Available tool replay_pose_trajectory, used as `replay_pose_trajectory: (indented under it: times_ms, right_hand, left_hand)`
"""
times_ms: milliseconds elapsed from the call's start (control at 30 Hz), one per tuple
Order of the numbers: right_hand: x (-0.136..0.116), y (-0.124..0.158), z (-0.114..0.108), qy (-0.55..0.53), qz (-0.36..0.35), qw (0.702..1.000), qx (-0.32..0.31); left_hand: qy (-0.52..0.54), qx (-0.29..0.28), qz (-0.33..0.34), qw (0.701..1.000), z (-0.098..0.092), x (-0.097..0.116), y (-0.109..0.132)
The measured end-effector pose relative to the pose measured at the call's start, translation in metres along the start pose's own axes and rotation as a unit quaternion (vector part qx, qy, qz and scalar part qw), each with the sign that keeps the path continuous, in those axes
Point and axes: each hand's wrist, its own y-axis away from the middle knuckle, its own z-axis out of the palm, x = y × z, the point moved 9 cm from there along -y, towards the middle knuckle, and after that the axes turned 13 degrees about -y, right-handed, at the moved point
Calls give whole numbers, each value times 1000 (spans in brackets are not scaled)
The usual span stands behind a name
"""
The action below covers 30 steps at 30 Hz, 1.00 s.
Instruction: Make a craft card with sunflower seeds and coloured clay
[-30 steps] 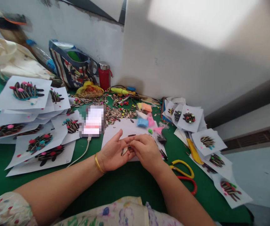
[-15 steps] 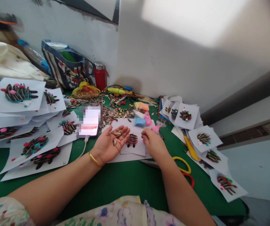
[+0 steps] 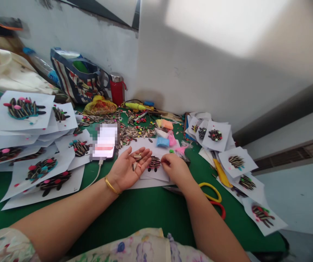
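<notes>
On the green table [image 3: 145,209], a rectangular white paper card [image 3: 163,172] lies on a larger white sheet [image 3: 142,143] — rectangular black phone [image 3: 109,142] left, yellow-and-red-handled metal scissors [image 3: 220,196] front right — with loose striped seeds [image 3: 130,133] behind and a red cylindrical flask [image 3: 117,91] beyond them.

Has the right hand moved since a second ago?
Yes. Judged against the blue packet, the right hand has shifted to the right, off the left hand to beside the seed figure.
</notes>
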Motion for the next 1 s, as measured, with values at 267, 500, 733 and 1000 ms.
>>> replay_pose_trajectory:
  times_ms: [267, 500, 733, 1000]
  right_hand:
    - [4, -2, 8, 25, 9, 1000, -12]
    - [3, -3, 9, 29, 17, 999, -21]
    - [4, -2, 9, 29, 5, 999, -16]
    - [-49, 19, -10, -69, -184, 978, 75]
  left_hand:
    - [-3, 5, -2, 1000, 2, -1, 1]
    - [-4, 4, -8, 1000, 1, -3, 2]
    - [-3, -3, -14, 1000, 2, -5, 2]
    - [-21, -60, -45, 997, 15, -13, 9]
